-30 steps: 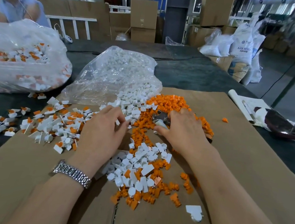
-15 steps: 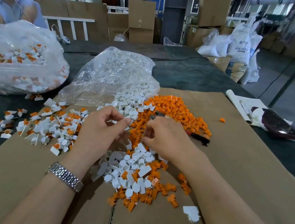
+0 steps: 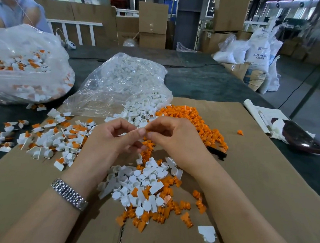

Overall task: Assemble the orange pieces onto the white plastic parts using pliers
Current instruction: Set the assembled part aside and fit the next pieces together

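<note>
Nearest, below the fingers, a mixed heap of white plastic parts point(image 3: 140, 185) and orange pieces point(image 3: 167, 212) is spread on the cardboard. Above it the left hand point(image 3: 113, 138) and right hand point(image 3: 175, 138) meet, fingertips pinched on something too small to be identified. Slippage into the heap is risked. The pliers point(image 3: 217, 153) are left beyond the right fingers, ungripped

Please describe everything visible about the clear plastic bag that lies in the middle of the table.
The clear plastic bag is thin, crinkled and glossy. It lies slumped on the dark table, with its open mouth on the far edge of the brown cardboard sheet. It holds many small white plastic parts, and some spill out of the mouth beside the orange pieces. Neither hand touches it.
</note>
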